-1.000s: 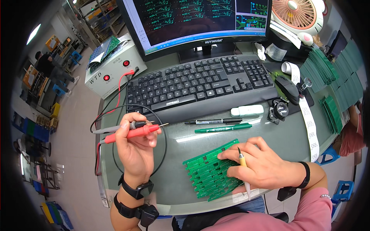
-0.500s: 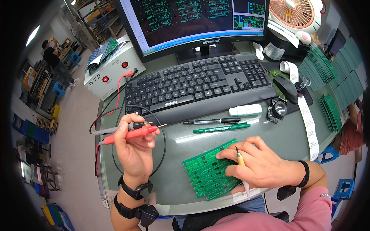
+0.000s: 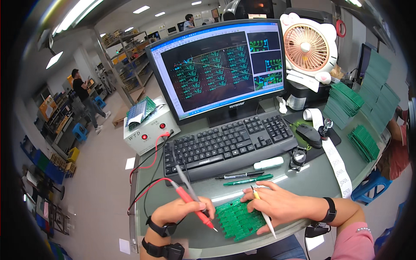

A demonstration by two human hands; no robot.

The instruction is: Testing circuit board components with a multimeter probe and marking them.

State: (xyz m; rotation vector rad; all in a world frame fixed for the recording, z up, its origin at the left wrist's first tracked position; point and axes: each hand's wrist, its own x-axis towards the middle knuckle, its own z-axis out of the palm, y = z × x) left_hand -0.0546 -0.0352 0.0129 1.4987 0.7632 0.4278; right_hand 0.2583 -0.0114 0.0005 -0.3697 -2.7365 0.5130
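Observation:
My left hand (image 3: 177, 211) is closed round a red test probe (image 3: 186, 196) and a grey-and-black test probe (image 3: 183, 178). The red probe's tip points down beside the left edge of a green circuit board panel (image 3: 234, 220), which lies flat on the desk. Over the panel's right side, my right hand (image 3: 281, 203) has its fingers resting on it. Tucked between those fingers is a slim white pen-like tool (image 3: 268, 223) with a yellow collar and a dark pointed end; its exact kind I cannot tell.
Beyond the panel lie a green marker (image 3: 248, 180), a black pen (image 3: 239, 175) and a white capped stick (image 3: 268, 163). Further back are a keyboard (image 3: 229, 145), mouse (image 3: 308, 135) and monitor (image 3: 212, 65). Probe leads run to a grey box (image 3: 149, 130). A paper strip (image 3: 337, 167) trails down the right side.
My left hand has come down and right with the probes, bringing the red tip from the air to beside the panel. The head view has tilted up, showing more of the monitor and room.

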